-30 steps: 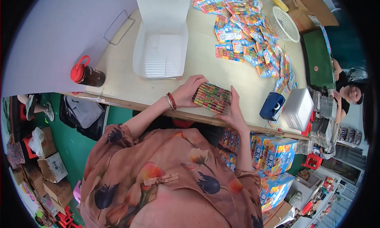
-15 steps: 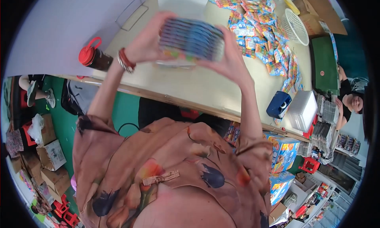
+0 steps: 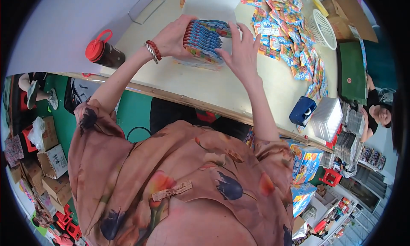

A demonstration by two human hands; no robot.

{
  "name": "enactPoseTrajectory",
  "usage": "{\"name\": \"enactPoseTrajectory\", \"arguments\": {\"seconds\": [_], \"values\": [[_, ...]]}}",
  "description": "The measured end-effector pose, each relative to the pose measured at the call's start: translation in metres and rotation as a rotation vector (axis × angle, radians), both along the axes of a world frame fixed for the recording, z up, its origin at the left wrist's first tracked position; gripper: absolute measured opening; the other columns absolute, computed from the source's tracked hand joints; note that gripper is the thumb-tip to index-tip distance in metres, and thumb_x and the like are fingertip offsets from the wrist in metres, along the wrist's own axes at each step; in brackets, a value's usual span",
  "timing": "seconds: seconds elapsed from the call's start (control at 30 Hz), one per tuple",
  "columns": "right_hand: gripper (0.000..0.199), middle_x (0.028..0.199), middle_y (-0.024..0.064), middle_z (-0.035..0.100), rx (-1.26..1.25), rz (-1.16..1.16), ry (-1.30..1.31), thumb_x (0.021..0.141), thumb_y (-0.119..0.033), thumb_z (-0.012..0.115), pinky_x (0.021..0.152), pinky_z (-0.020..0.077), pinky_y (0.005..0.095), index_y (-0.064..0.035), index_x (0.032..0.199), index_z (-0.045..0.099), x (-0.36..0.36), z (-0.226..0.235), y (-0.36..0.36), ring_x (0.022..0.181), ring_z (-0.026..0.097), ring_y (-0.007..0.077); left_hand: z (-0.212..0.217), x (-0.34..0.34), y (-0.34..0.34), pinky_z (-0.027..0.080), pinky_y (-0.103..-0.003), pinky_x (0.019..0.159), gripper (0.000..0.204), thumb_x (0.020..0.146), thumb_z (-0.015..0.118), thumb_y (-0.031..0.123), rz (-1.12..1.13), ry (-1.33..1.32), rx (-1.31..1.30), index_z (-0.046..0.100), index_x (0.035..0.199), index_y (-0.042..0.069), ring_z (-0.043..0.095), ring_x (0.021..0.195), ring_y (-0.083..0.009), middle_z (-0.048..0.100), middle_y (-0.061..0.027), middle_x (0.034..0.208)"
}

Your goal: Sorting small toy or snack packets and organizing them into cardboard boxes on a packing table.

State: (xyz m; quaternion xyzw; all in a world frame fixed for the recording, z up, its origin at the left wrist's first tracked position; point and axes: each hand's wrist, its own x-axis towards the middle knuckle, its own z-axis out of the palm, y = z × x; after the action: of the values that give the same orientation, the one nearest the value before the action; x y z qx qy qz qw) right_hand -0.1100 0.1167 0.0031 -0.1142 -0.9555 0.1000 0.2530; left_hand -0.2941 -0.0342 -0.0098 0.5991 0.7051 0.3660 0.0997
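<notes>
Both hands hold a stack of colourful flat packets (image 3: 206,41) over the pale table (image 3: 205,85). My left hand (image 3: 173,34) grips the stack's left side; a red bead bracelet and a metal bangle sit on that wrist. Fingers spread, my right hand (image 3: 241,51) presses the stack's right side. A white open box (image 3: 209,2) lies right behind the stack, mostly hidden by it.
A heap of loose colourful packets (image 3: 290,36) spreads over the table's right. A dark bottle with a red lid (image 3: 103,53) stands at the left. A blue tape dispenser (image 3: 302,111), a clear tray stack (image 3: 326,117) and a white basket (image 3: 321,29) sit right. Another person (image 3: 378,111) is at the far right.
The packet stack was lifted from the table's near edge and carried away from me toward the white box, both hands still on it.
</notes>
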Motion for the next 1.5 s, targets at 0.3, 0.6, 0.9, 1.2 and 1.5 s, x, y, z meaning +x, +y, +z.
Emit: {"name": "enactPoseTrajectory", "arguments": {"seconds": [0.3, 0.6, 0.9, 1.2, 1.5], "values": [[0.017, 0.081, 0.0032, 0.062, 0.003, 0.002, -0.186, 0.075, -0.023, 0.07, 0.083, 0.0371, 0.0355, -0.0081, 0.08, 0.065, 0.002, -0.014, -0.003, 0.094, 0.053, 0.0197, 0.002, 0.001, 0.006, 0.046, -0.038, 0.092, 0.095, 0.052, 0.086, 0.029, 0.036, -0.064, -0.049, 0.035, 0.126, -0.004, 0.057, 0.104, -0.0324, 0.054, -0.0216, 0.112], [0.009, 0.076, 0.0027, 0.062, 0.149, 0.267, -0.374, 0.075, -0.017, 0.068, 0.087, 0.0352, 0.0369, -0.0078, 0.078, 0.066, -0.008, 0.004, 0.004, 0.094, 0.052, 0.0189, -0.014, 0.0, 0.004, 0.038, -0.038, 0.092, 0.095, 0.059, 0.08, 0.048, -0.101, 0.26, -0.16, 0.035, 0.129, 0.003, 0.053, 0.107, -0.029, 0.051, -0.0175, 0.117], [0.012, 0.07, 0.0053, 0.064, 0.359, 0.295, -0.486, 0.075, -0.012, 0.06, 0.084, 0.0367, 0.0347, -0.0089, 0.067, 0.069, -0.018, 0.003, -0.014, 0.089, 0.056, 0.0196, -0.022, -0.008, 0.004, 0.031, -0.036, 0.097, 0.078, 0.078, 0.057, 0.063, -0.133, 0.366, -0.331, 0.041, 0.129, 0.007, 0.053, 0.105, -0.0226, 0.053, -0.0114, 0.116], [0.007, 0.075, 0.0022, 0.064, 0.314, 0.279, -0.47, 0.078, -0.016, 0.061, 0.083, 0.0362, 0.0345, -0.0113, 0.08, 0.066, -0.001, -0.011, -0.014, 0.086, 0.058, 0.0182, 0.008, 0.001, 0.027, 0.032, -0.037, 0.095, 0.078, 0.068, 0.073, 0.05, -0.158, 0.404, -0.689, 0.043, 0.13, 0.012, 0.054, 0.106, -0.0227, 0.052, -0.0088, 0.115], [0.014, 0.079, 0.0009, 0.06, 0.178, 0.247, -0.315, 0.079, -0.022, 0.066, 0.081, 0.0375, 0.034, -0.0116, 0.086, 0.058, 0.009, -0.02, -0.013, 0.085, 0.057, 0.0175, 0.003, -0.006, 0.029, 0.033, -0.035, 0.098, 0.094, 0.062, 0.072, 0.062, -0.152, 0.507, -0.845, 0.04, 0.135, 0.012, 0.054, 0.105, -0.0243, 0.053, -0.0089, 0.12]]}}
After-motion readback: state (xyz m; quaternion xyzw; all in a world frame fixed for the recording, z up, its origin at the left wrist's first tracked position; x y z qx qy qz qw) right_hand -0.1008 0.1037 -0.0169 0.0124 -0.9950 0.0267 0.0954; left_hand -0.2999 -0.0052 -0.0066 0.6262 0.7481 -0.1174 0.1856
